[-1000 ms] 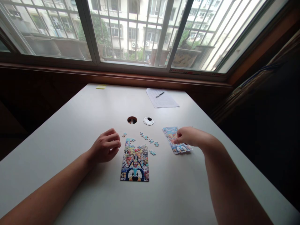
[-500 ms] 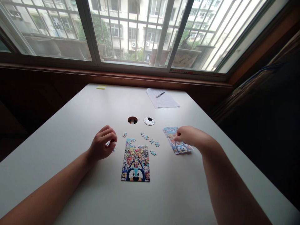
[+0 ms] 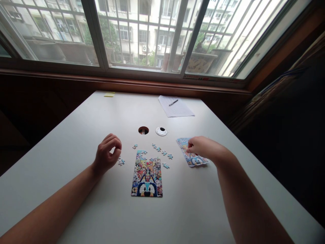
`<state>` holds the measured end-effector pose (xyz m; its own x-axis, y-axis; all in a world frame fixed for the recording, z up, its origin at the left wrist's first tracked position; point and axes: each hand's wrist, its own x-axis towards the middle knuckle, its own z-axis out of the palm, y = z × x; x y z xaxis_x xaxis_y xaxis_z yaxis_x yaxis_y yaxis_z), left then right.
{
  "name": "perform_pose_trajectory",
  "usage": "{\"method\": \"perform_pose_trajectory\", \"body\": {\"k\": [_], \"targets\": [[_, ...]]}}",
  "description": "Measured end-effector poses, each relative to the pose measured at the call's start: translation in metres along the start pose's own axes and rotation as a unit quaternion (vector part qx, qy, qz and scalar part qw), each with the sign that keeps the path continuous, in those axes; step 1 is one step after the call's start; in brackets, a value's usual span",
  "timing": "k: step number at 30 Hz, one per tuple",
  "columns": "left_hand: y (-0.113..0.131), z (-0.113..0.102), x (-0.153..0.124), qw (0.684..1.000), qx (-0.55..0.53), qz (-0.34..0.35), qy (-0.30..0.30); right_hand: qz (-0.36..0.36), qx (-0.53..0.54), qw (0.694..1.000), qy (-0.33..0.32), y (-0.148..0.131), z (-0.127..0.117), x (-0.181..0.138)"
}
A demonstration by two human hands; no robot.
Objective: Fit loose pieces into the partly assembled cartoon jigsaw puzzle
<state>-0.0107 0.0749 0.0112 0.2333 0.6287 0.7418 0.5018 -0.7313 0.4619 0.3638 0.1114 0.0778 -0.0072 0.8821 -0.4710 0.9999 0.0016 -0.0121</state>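
A partly built colourful jigsaw puzzle [image 3: 146,174] with a blue cartoon dog face lies flat on the white table [image 3: 76,135]. My left hand [image 3: 108,154] hovers to its left, fingers curled against the thumb; whatever is inside them is hidden. Two small loose pieces [image 3: 121,162] lie just right of that hand. My right hand [image 3: 203,147] rests on a small picture card [image 3: 190,159] that shows the same picture, with its fingers closed on the card's upper part. Several more loose pieces [image 3: 161,151] are scattered above the puzzle's top right corner, and one piece [image 3: 134,146] lies above its top left.
A round cable hole [image 3: 143,130] and its white cap [image 3: 161,131] sit behind the pieces. Farther back lie a sheet of paper [image 3: 177,107] with a pen [image 3: 173,102] and a yellow note pad [image 3: 109,94]. The table ends at a wooden sill under a barred window.
My left hand has drawn back to the left from the puzzle's top edge, and two pieces now show on the table beside it. My right hand has stayed on the card.
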Motion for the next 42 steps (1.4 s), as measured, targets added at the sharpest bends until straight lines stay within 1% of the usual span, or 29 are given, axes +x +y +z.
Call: {"method": "perform_pose_trajectory", "body": {"k": [5,12,16,21,24,27,32,37,42], "targets": [[0.001,0.0,0.001,1.0,-0.001,-0.005,0.011,-0.028,0.027,0.999,0.008,-0.003,0.004,-0.001],[0.003,-0.001,0.001,1.0,-0.001,0.001,0.01,-0.064,0.014,0.998,0.004,-0.013,0.009,-0.002],[0.002,-0.001,0.001,1.0,0.003,-0.002,0.011,-0.111,0.02,0.994,0.007,-0.023,0.012,-0.004],[0.0,-0.001,-0.001,1.0,0.003,-0.001,0.016,-0.174,0.068,0.982,-0.013,-0.036,0.018,-0.001],[-0.001,-0.001,-0.001,1.0,0.007,-0.003,0.025,-0.196,0.067,0.978,0.011,-0.042,0.021,0.002],[-0.001,-0.001,0.0,0.999,0.017,-0.016,0.041,-0.222,0.068,0.973,0.014,-0.045,0.022,0.003],[-0.003,-0.001,0.0,0.996,0.024,-0.044,0.072,-0.234,0.085,0.968,0.008,-0.044,0.023,0.006],[-0.007,-0.001,-0.002,0.994,0.011,-0.073,0.079,-0.237,0.092,0.967,0.008,-0.041,0.026,0.009],[-0.009,0.0,-0.003,0.992,0.012,-0.086,0.09,-0.232,0.093,0.968,-0.002,-0.042,0.026,0.009]]}}
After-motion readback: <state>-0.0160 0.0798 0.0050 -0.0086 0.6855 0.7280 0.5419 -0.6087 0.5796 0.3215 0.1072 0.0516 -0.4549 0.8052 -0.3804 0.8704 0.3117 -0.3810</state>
